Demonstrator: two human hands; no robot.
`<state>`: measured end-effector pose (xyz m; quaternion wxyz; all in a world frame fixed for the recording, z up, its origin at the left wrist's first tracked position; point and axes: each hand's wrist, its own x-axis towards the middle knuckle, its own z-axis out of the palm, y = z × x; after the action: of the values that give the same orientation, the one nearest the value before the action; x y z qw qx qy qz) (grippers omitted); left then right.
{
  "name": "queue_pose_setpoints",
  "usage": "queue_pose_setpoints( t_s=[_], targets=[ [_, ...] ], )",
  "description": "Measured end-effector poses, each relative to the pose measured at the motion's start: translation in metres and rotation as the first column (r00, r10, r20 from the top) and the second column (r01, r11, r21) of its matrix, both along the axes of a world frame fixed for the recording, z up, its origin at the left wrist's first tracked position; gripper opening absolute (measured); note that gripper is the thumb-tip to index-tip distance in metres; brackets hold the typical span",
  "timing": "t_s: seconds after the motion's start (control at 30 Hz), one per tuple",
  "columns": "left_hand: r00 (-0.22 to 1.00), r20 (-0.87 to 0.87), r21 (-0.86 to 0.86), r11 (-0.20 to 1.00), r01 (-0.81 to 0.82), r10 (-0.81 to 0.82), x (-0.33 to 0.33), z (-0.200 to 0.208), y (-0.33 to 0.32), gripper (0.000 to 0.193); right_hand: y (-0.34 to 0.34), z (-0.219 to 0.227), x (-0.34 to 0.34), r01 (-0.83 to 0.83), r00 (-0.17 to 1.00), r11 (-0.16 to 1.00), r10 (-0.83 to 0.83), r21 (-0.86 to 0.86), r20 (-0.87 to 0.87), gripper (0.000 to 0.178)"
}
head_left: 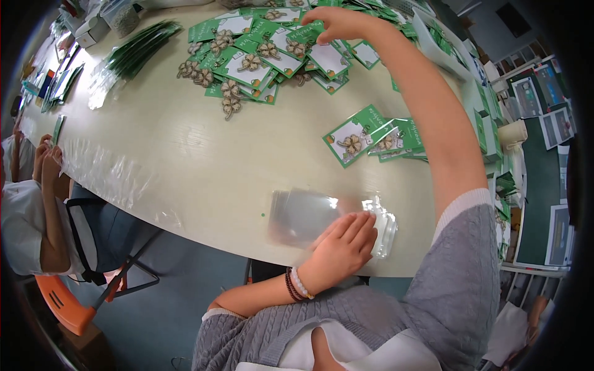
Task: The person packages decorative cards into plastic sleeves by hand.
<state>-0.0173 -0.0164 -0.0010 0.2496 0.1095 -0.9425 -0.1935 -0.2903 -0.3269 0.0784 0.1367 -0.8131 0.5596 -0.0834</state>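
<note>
My left hand (pixel 346 244) lies over a stack of clear plastic bags (pixel 301 217) at the table's near edge, fingers extended and close together. My right hand (pixel 339 25) reaches far across to a heap of green-and-white cards (pixel 250 68), many bearing a metallic four-leaf clover charm. Its thumb and forefinger are apart above the cards; no card is plainly held. Between my hands, toward the right, rests a small group of cards in clear sleeves (pixel 354 141), with clover charms showing. My right forearm passes just beside this group.
Loose clear bags (pixel 105 170) spread along the left table edge. A bundle of dark green packets (pixel 139 49) lies at the far left, near a clear tub (pixel 120 17). A white bin (pixel 440 43) stands far right. A co-worker (pixel 37 222) sits at the left, beside an orange chair (pixel 65 303).
</note>
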Motion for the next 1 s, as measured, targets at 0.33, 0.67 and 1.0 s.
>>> queue_pose_setpoints(
  t_s=[0.33, 0.67, 1.0],
  targets=[
    [0.997, -0.069, 0.075, 0.996, 0.05, -0.045, 0.003, -0.002, -0.005, 0.028, 0.014, 0.046, 0.016, -0.13, 0.921, 0.985, 0.162, 0.111, -0.354, 0.052],
    [0.968, -0.248, 0.462, 0.882, 0.093, 0.028, -0.001, 0.008, -0.009, 0.011, 0.212, 0.14, 0.053, 0.608, 0.793, 0.777, -0.603, 0.161, -0.084, 0.031],
    [0.907, -0.206, 0.679, 0.721, -0.137, 0.367, 0.001, 0.016, 0.008, 0.02, 0.433, 0.052, 0.06, 0.62, 0.155, 0.615, -0.705, 0.487, 0.692, 0.044]
  ],
)
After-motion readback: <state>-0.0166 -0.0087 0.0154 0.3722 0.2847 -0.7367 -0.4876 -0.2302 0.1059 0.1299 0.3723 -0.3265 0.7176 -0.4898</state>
